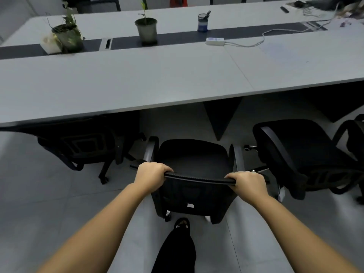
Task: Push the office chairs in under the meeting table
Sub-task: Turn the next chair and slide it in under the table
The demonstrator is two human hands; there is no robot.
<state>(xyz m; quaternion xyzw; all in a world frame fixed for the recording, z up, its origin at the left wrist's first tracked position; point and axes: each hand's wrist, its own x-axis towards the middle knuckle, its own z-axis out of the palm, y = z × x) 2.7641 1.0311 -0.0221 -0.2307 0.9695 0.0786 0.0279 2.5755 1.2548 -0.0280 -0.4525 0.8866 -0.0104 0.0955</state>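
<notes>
- Here, the middle chair (194,154) is gripped at its backrest top by the left hand (150,175) and right hand (247,184).
- It is stood short of the worktop (137,83).

The table (137,81) is pale grey, with a dark charcoal strip (177,37) running along its middle. The three office chairs are black: the middle chair (194,156), the left chair (82,140) and the right chair (301,146). The floor (39,194) is light grey tile with thin darker seams. A power strip (215,41) and its cable are white. The pen cup (202,22) is dark mesh with a blue band. A grey-green pot (146,30) holds a green seedling. The trouser leg (175,251) is black.
</notes>
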